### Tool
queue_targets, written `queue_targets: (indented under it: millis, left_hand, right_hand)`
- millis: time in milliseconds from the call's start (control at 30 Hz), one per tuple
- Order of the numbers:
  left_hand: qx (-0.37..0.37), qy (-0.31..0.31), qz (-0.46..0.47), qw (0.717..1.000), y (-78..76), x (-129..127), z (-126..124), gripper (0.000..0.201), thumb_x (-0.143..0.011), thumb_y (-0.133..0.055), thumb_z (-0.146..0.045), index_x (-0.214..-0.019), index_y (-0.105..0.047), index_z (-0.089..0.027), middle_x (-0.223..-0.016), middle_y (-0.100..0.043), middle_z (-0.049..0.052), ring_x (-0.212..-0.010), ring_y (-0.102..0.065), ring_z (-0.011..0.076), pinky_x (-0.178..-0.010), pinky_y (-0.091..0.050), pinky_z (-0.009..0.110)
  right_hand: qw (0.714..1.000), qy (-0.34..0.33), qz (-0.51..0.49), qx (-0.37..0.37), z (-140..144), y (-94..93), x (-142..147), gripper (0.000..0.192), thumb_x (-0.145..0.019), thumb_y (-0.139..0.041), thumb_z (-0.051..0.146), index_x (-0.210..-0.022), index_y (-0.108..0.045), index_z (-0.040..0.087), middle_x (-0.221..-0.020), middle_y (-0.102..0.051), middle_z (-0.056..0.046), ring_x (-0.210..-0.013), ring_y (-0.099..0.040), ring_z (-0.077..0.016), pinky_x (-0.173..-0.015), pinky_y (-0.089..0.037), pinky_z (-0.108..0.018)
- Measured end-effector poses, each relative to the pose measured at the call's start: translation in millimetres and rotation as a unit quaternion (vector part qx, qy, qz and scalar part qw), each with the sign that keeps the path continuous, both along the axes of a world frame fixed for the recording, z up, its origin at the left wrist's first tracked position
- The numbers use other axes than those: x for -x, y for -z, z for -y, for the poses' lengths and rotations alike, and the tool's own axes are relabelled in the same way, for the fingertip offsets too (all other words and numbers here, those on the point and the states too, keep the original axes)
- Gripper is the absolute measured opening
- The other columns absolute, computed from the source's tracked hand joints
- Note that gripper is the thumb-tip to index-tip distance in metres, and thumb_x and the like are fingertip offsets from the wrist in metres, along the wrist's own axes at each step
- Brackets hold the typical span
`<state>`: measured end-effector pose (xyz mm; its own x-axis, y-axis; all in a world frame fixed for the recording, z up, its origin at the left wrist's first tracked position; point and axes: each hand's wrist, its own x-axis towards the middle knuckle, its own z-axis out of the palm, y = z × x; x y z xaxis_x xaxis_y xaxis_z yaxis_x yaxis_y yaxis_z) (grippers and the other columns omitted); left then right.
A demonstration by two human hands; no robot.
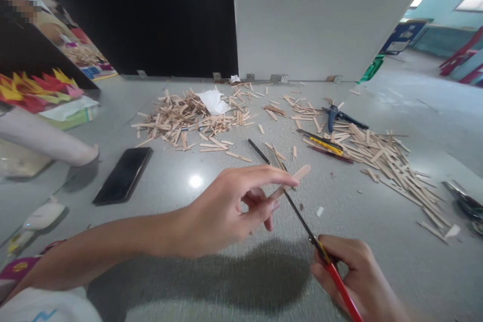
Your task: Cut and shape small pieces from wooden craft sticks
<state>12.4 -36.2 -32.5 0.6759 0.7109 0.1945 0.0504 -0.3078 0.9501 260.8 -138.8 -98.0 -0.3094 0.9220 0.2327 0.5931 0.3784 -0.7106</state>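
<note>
My left hand [230, 209] pinches a wooden craft stick [292, 181] between thumb and fingers above the grey table [234, 282]. My right hand [354, 274] grips red-handled scissors [298, 211]. Their long dark blades run up and to the left, with the stick lying across them close to my left fingertips.
Piles of cut wooden sticks lie at the back left [184, 121] and right [388, 161]. A black phone [124, 175] lies left. Blue pliers [334, 116], a yellow cutter [325, 145], white paper [213, 100] and another person's arm [45, 138] are nearby.
</note>
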Motion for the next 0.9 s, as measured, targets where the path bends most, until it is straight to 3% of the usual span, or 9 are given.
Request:
queue_targets:
  millis: [167,333,433,533,700,900]
  left_hand:
    - [0.084,0.006,-0.053,0.995,-3.2,1.6,0.7,0.038,-0.106,-0.063,-0.023,-0.144,-0.066,-0.023,-0.098,-0.078,0.006,-0.066,-0.077,0.0130,-0.054,-0.059,0.016]
    - [0.156,-0.025,-0.065,0.985,-4.5,-0.1,0.9,0.050,-0.106,-0.066,-0.033,-0.154,-0.055,-0.024,-0.137,-0.071,0.017,-0.061,-0.078,0.0134,-0.048,-0.058,0.020]
    - [0.178,-0.005,-0.073,0.981,-2.1,-1.3,-1.5,0.030,-0.108,-0.062,-0.035,-0.133,-0.065,-0.019,-0.109,-0.077,0.009,-0.058,-0.075,0.0124,-0.048,-0.057,0.018]
    - [0.195,0.028,-0.079,0.977,-1.8,-1.8,-3.5,0.020,-0.110,-0.056,-0.034,-0.108,-0.067,-0.017,-0.078,-0.069,0.000,-0.052,-0.068,0.0102,-0.046,-0.053,0.016]
    - [0.247,0.044,-0.044,0.967,-8.0,-2.0,-3.1,0.017,-0.110,-0.060,-0.034,-0.106,-0.063,-0.018,-0.078,-0.068,-0.001,-0.052,-0.066,0.0094,-0.045,-0.050,0.015]
    - [0.347,0.108,0.058,0.930,-7.4,-2.8,-5.0,0.025,-0.106,-0.071,-0.042,-0.113,-0.066,-0.018,-0.078,-0.071,0.001,-0.052,-0.069,0.0119,-0.048,-0.057,0.019]
  right_hand:
    - [1.000,0.002,-0.004,-0.002,-0.7,-2.7,2.8,0.042,-0.102,-0.055,0.028,-0.070,-0.027,0.025,-0.062,-0.028,0.008,-0.052,-0.026,-0.0099,-0.046,-0.027,-0.021]
    - [1.000,0.008,0.003,0.024,0.5,-1.8,3.4,0.043,-0.101,-0.055,0.029,-0.069,-0.027,0.025,-0.060,-0.028,0.008,-0.051,-0.026,-0.0098,-0.046,-0.027,-0.021]
    - [1.000,0.012,0.010,0.018,1.4,-0.7,3.3,0.044,-0.101,-0.056,0.030,-0.069,-0.026,0.025,-0.060,-0.028,0.008,-0.051,-0.026,-0.0099,-0.046,-0.027,-0.021]
    - [0.999,0.012,0.015,0.032,2.9,-0.7,2.9,0.045,-0.101,-0.057,0.030,-0.069,-0.026,0.025,-0.060,-0.028,0.008,-0.052,-0.026,-0.0102,-0.046,-0.027,-0.021]
    - [0.998,0.008,0.013,0.056,4.5,-5.4,3.4,0.043,-0.099,-0.057,0.027,-0.069,-0.027,0.025,-0.061,-0.028,0.008,-0.052,-0.026,-0.0102,-0.046,-0.027,-0.021]
    - [0.999,-0.002,-0.006,0.033,2.9,-9.2,2.5,0.044,-0.098,-0.057,0.026,-0.069,-0.025,0.026,-0.060,-0.027,0.008,-0.050,-0.025,-0.0097,-0.044,-0.026,-0.021]
